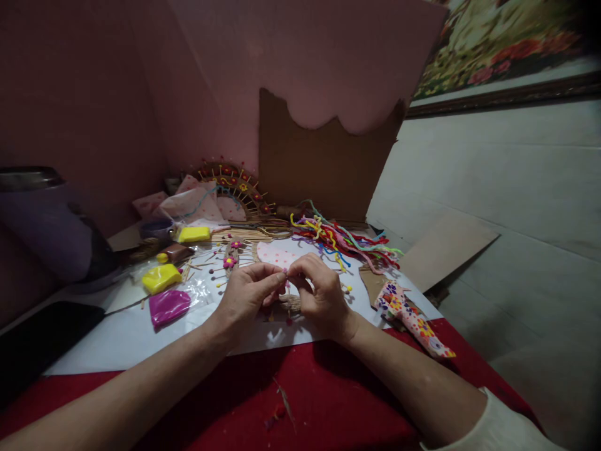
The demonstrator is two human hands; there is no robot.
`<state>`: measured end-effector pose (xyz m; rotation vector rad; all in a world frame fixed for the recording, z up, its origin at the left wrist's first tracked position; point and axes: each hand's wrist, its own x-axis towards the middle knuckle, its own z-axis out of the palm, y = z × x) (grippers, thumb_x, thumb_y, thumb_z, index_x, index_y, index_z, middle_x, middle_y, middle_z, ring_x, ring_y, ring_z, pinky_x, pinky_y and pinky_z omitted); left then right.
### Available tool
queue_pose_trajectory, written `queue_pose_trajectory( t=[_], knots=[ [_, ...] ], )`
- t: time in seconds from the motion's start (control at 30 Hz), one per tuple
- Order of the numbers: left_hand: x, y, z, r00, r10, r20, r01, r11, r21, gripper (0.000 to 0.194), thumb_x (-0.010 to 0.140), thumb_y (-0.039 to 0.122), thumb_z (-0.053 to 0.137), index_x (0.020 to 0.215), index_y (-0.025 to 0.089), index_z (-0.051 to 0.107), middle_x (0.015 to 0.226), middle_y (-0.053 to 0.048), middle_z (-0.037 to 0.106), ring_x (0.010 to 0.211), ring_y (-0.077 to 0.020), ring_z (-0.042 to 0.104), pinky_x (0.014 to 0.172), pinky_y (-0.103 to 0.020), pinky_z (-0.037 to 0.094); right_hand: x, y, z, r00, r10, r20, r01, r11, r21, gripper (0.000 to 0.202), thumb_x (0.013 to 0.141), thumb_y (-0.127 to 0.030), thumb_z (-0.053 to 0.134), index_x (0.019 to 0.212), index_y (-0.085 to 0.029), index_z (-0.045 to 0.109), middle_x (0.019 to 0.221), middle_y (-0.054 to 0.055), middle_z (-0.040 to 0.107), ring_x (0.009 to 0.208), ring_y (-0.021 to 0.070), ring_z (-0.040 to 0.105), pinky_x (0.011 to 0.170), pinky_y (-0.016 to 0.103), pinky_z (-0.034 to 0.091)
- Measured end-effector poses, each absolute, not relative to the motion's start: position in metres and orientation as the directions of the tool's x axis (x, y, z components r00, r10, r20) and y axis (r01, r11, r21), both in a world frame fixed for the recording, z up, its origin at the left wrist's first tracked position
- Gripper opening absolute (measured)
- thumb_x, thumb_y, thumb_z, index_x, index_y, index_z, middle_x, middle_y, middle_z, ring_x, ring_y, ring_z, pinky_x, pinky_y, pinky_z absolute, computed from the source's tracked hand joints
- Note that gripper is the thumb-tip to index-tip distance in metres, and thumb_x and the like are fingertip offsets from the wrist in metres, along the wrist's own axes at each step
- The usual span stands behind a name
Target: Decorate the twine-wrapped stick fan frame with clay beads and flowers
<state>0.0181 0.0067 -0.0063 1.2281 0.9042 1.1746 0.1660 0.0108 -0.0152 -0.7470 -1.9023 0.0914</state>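
At the centre of the frame the hands, left and right, meet fingertip to fingertip at something too small to make out, above the twine-wrapped craft piece with its ball-tipped sticks, on the white sheet covering the table.

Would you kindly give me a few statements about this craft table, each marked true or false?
1. The magenta packet lies left of the flowered glue gun. True.
2. The cloth at the front edge is green. False: it is red.
3. The left hand and right hand are close together. True.
4. The wavy-topped cardboard lies flat. False: it stands upright.
5. The colourful strings lie beneath the left hand. False: they lie beyond the right hand.
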Motion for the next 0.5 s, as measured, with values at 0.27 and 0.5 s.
queue_pose_trajectory(
  t=[0.27,0.5],
  knots=[
    [0.0173,0.0111,-0.0050,0.169,0.983,0.073,-0.287,-0.022,0.958,0.021,0.064,0.030,0.072,0.063,0.014,0.061,0.052,0.003,0.055,0.042,-0.0051,0.041,0.042,-0.018,0.030,0.1679,0.0088,-0.0122,-0.230,0.594,0.770,0.456,0.765,-0.454,0.013,0.088,-0.015,0.046,0.080,-0.020,0.056,0.075,0.004,0.058,0.075,0.0171,0.054,0.068,0.030,0.043],
    [0.0159,0.0110,-0.0050,0.195,0.979,0.062,-0.312,0.002,0.950,0.019,0.066,0.029,0.071,0.064,0.014,0.060,0.053,0.003,0.053,0.044,-0.0051,0.041,0.044,-0.018,0.029,0.1687,0.0077,-0.0109,-0.246,0.583,0.775,0.478,0.768,-0.426,0.010,0.088,-0.019,0.049,0.080,-0.019,0.055,0.073,0.003,0.056,0.071,0.0165,0.051,0.068,0.030,0.042]
  ],
)
